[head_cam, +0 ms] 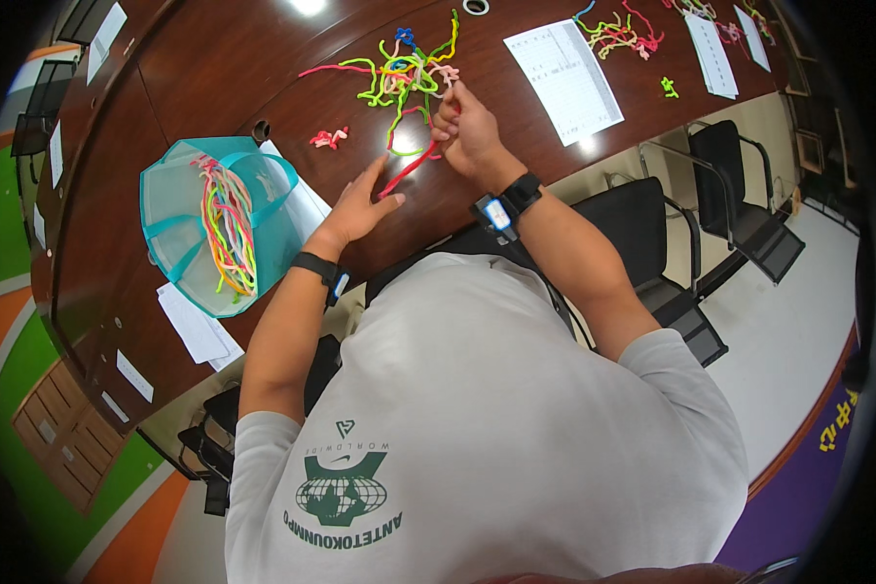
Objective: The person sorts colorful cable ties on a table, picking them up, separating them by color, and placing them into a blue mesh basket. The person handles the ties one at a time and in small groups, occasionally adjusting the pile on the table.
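Between the fingers of my right hand (pixel 467 131) is a red pipe cleaner (pixel 412 171), bent and slanting down to the left. My left hand (pixel 361 204) lies low over the table, thumb and fingers apart, close to the red piece's lower end; whether it touches it I cannot tell. Just beyond my hands is a tangled pile of green, yellow, pink and blue pipe cleaners (pixel 401 73). A small twisted red and pink piece (pixel 329 138) rests to the left of the pile.
A teal bag (pixel 274 241) holding a bundle of long pipe cleaners (pixel 226 226) stands at my left, with papers (pixel 193 325) beside it. Right of the pile lie a printed sheet (pixel 563 82), more pipe cleaners (pixel 620 36) and a small green shape (pixel 669 88). Black chairs (pixel 624 233) line the table's edge.
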Demonstrator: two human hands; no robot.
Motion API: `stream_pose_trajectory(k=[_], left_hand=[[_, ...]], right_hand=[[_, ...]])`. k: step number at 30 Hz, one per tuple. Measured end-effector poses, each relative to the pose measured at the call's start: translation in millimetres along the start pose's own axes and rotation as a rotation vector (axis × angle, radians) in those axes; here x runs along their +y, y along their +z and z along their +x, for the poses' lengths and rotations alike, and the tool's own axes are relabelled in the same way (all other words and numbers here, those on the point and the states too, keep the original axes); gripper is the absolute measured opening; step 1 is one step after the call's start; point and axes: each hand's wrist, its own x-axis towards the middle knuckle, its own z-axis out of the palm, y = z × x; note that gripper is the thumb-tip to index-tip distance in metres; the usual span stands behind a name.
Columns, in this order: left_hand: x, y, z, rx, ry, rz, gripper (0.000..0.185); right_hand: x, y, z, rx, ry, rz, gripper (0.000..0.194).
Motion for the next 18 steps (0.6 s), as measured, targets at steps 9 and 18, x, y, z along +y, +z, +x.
stream_pose_trajectory(k=[9, 18], left_hand=[[12.3, 9.7, 37.9, -0.195, -0.320, -0.520, 0.025], [-8.9, -3.6, 3.7, 0.097, -0.581, -0.738, 0.030]], right_hand=[[36.7, 0.5, 22.0, -0.134, 0.211, 0.162, 0.036], [28.1, -105.5, 77.8, 0.055, -0.121, -1.447, 0.032]])
